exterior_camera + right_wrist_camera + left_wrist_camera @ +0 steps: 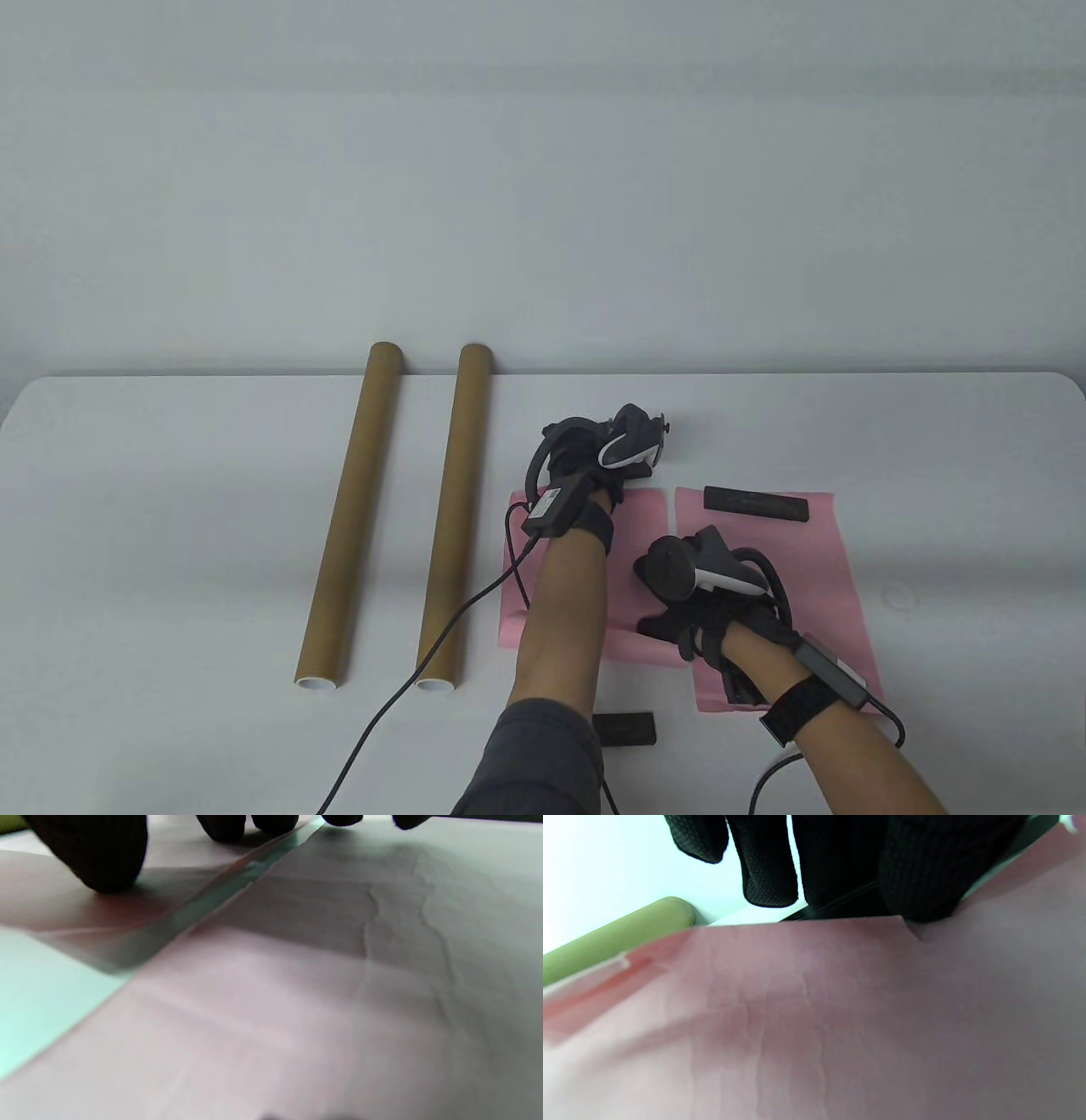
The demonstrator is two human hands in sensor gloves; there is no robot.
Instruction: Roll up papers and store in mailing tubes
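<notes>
Gloved left hand [585,454] and right hand [696,611], fingers flat, press two pink papers [814,577] at centre frame beside two mailing tubes [454,514] on the desk [170,509].

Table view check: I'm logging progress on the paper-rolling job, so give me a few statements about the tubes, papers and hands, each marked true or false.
1. Two brown tubes lie side by side, left of the pink papers. True.
2. A rolled paper sticks out of one tube. False: both papers lie on the table, outside the tubes.
3. A dark bar lies on the far end of the right paper. True.
4. The right hand holds a tube. False: it is over the papers, away from both tubes.
5. The left hand is at the far end of the left paper. True.
</notes>
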